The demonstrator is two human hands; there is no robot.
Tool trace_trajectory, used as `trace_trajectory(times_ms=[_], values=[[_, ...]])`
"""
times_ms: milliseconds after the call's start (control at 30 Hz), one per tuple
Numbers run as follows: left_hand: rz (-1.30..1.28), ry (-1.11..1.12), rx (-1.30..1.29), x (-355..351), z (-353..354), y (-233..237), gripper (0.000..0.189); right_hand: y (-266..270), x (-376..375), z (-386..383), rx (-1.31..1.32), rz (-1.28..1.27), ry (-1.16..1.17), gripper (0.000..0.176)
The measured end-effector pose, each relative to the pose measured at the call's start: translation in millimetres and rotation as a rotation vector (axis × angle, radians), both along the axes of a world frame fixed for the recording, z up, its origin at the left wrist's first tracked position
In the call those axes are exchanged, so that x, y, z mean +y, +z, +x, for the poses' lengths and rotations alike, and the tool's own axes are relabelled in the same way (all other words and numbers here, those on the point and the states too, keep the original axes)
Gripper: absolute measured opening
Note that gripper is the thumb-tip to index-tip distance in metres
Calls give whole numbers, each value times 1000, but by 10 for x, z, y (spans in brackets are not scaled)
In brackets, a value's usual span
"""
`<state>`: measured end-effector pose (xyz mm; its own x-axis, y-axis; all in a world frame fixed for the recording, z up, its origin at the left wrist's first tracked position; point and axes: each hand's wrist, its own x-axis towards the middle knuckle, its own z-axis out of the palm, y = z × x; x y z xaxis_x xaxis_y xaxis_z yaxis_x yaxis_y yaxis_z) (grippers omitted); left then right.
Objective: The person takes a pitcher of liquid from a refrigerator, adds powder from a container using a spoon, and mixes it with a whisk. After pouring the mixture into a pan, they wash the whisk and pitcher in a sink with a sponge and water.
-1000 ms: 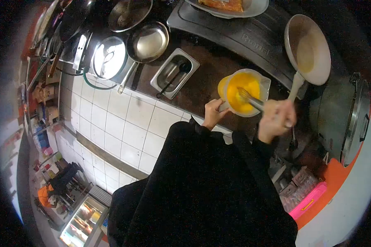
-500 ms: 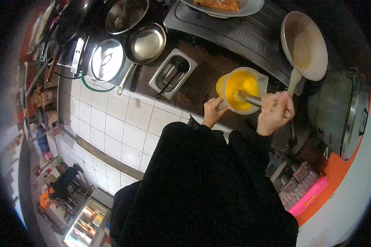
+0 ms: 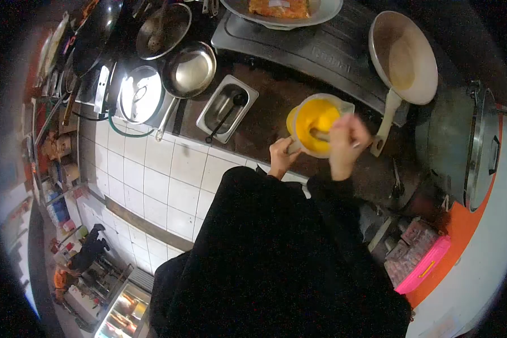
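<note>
My left hand [image 3: 283, 156] is closed round the handle of a translucent measuring jug [image 3: 345, 106] standing on the dark counter. Yellow liquid, like beaten egg, [image 3: 311, 115] fills much of it. Over the jug's right side, my right hand [image 3: 349, 141] grips a whisk [image 3: 319, 134] whose head dips into the liquid. Motion blurs that hand and the whisk. To the left of the jug lies a steel pan insert [image 3: 222, 101] with a black-handled ladle [image 3: 226, 117] in it.
Behind the jug is a Rinnai stove [image 3: 281, 48] bearing a plate of food [image 3: 279, 8] and a pale frying pan [image 3: 414, 62]. Steel frying pans [image 3: 190, 70] sit at left. A large lidded pot [image 3: 450, 141] and a pink container [image 3: 425, 265] are at right. A person [image 3: 90, 250] is far lower left.
My right hand and the whisk have shifted left over the jug, with the whisk still in the yellow liquid. The whole view has moved slightly; my left hand keeps its hold.
</note>
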<state>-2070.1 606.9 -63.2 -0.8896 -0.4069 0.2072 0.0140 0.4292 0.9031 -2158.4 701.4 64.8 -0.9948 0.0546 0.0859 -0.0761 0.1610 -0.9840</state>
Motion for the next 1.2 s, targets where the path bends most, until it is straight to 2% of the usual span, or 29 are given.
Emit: trace_trajectory(times_ms=[67,100,133,167,200,267,333,367,400,467,500,533,600,667,700,733,833,900,967,1000,1167,1200], values=[[35,15,-23,9,-34,57,27,304,67,-92,23,-282,-284,10],[51,15,-27,10,-39,85,27,290,276,-85,127,-751,209,10],[68,11,-35,15,-12,103,27,72,247,0,123,-751,205,10],[69,6,-36,13,28,103,27,-300,189,147,107,-377,23,12],[14,6,-12,-1,32,89,26,-357,52,185,99,-5,-156,13],[0,24,31,6,-8,64,25,-339,50,62,94,-99,-231,15],[45,-17,-73,2,29,12,30,314,32,27,20,-478,-162,15],[42,-22,-69,-9,-14,16,30,259,155,85,128,-606,-23,13],[27,12,-11,-2,-29,25,28,4,137,168,128,-604,-31,13],[22,40,49,52,29,37,26,-523,106,356,146,105,-134,15],[53,41,59,57,25,14,26,-376,106,299,114,112,-30,16],[79,46,69,28,-31,28,27,-209,94,160,134,108,-29,16],[-11,23,22,11,46,61,27,180,138,52,7,-288,-134,18],[66,45,-12,30,-4,86,26,624,212,-21,84,-473,-125,21],[40,51,52,29,-18,115,27,749,275,-37,123,-541,-71,25],[43,51,50,31,-10,97,27,898,254,-55,161,-530,-88,26],[46,32,-5,24,10,55,28,756,200,-209,163,-569,-90,25],[61,34,-18,26,3,39,28,320,69,-336,75,-615,-168,22],[36,24,-43,14,16,31,27,55,24,-275,10,-309,-74,25],[9,12,-67,1,24,31,26,-408,109,-281,35,-199,-16,27],[90,49,53,36,5,33,27,123,217,-228,-144,-309,-84,29],[141,49,70,45,-12,23,28,304,251,-252,-92,-476,-108,28]])
